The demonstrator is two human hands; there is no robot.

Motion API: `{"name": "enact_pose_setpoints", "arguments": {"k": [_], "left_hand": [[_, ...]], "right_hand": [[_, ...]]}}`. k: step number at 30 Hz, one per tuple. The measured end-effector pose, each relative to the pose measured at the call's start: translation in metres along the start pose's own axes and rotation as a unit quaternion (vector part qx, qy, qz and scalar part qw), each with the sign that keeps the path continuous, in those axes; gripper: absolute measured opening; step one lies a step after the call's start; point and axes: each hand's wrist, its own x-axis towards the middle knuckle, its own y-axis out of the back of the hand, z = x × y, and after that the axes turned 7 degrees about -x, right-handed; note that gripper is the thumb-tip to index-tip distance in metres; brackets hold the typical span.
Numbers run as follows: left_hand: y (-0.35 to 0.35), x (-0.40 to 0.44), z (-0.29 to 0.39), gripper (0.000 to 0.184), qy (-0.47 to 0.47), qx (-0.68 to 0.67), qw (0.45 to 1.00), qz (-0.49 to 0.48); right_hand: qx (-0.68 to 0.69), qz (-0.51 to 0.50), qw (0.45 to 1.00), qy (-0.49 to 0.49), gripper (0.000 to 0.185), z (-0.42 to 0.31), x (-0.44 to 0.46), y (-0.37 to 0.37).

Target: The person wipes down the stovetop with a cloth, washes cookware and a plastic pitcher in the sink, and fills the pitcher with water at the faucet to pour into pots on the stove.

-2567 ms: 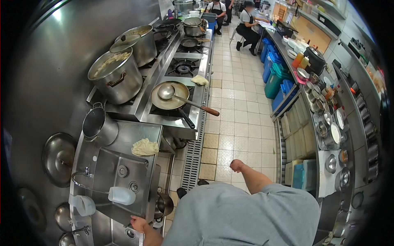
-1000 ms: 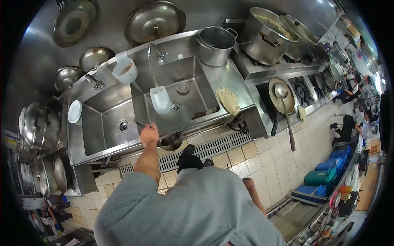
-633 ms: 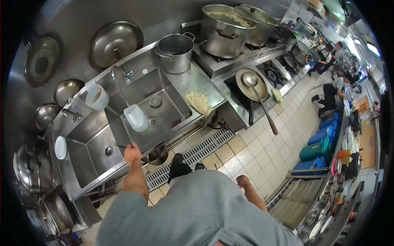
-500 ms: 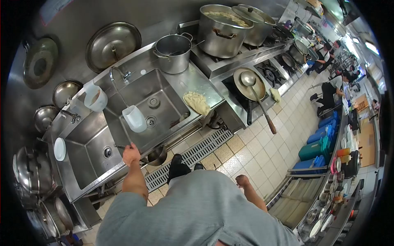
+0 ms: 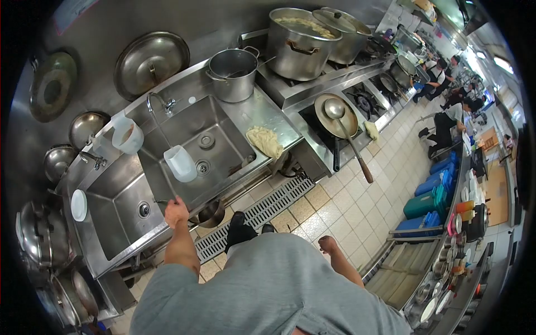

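My left hand [image 5: 176, 212] is closed at the front rim of the double sink [image 5: 129, 243], near the divider. A thin dark piece sticks out past its fingers over the basin; what it belongs to is hidden. In the right-hand basin, a white plastic container [image 5: 181, 164] stands tilted below the faucet [image 5: 162, 103], and a thin line, apparently water, runs down to it. My right hand [image 5: 328, 244] hangs by my side over the floor, fingers curled in, with nothing visible in it. A metal pan [image 5: 210, 214] sits low under the sink edge, close to my left hand.
Another white container [image 5: 128, 135] stands behind the basins. A cloth [image 5: 264, 142] and a tall pot [image 5: 233, 75] occupy the counter. On the stove are large stockpots [image 5: 302, 50] and a wok [image 5: 335, 116] with a ladle. Other people [image 5: 446, 125] work far right, beyond blue bins [image 5: 416, 222].
The whole view has shifted slightly left. Both hands keep nearly the same place and pose. More of the people in the background can be seen.
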Motion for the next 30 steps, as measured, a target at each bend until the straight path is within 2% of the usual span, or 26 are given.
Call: {"name": "enact_pose_setpoints", "arguments": {"k": [2, 3, 5, 8, 11, 14, 15, 17, 18, 20, 24, 27, 30], "left_hand": [[-0.002, 0.001, -0.002, 0.044, -0.001, 0.015, 1.000, 0.000], [-0.001, 0.000, -0.001, 0.044, -0.002, 0.014, 1.000, 0.001], [0.001, -0.001, 0.000, 0.044, -0.003, 0.009, 1.000, 0.010], [0.005, -0.003, 0.004, 0.044, 0.010, 0.018, 1.000, -0.004], [0.004, -0.003, 0.003, 0.043, -0.001, 0.005, 1.000, 0.001], [0.008, -0.005, 0.005, 0.042, -0.004, 0.007, 1.000, 0.002], [0.007, -0.005, 0.005, 0.042, -0.003, 0.007, 1.000, 0.002], [0.007, -0.004, 0.004, 0.042, 0.004, 0.009, 1.000, 0.002], [0.006, -0.003, 0.003, 0.042, 0.005, 0.009, 1.000, 0.002], [0.006, -0.002, 0.003, 0.042, 0.005, 0.006, 1.000, 0.000], [0.005, -0.002, 0.002, 0.043, 0.007, 0.004, 1.000, -0.002], [0.004, -0.001, 0.000, 0.043, 0.003, 0.005, 1.000, 0.003], [0.006, -0.002, 0.001, 0.044, -0.003, 0.017, 1.000, 0.002]], "right_hand": [[-0.126, 0.067, 0.975, 0.172, 0.021, 0.058, 0.058, -0.025], [-0.126, 0.068, 0.974, 0.173, 0.021, 0.041, 0.042, -0.017], [0.017, 0.016, 1.000, 0.003, 0.021, -0.009, -0.007, 0.004], [0.059, 0.026, 0.998, -0.026, 0.021, -0.015, -0.013, 0.001], [-0.103, 0.047, 0.977, 0.179, 0.021, 0.075, 0.075, -0.036], [0.046, -0.011, 0.999, -0.022, 0.021, 0.000, -0.001, -0.007], [0.045, -0.011, 0.999, -0.022, 0.021, 0.017, 0.015, -0.015], [-0.041, 0.003, 0.996, 0.076, 0.021, 0.034, 0.032, -0.025], [-0.042, 0.003, 0.996, 0.077, 0.021, 0.022, 0.021, -0.020], [0.010, -0.007, 1.000, 0.008, 0.020, -0.003, -0.002, -0.010], [0.008, -0.010, 1.000, 0.000, 0.020, -0.006, -0.003, -0.007], [-0.048, -0.014, 0.998, 0.036, 0.020, -0.012, -0.009, -0.003], [0.017, 0.002, 1.000, -0.008, 0.020, -0.015, -0.013, -0.003]]}}
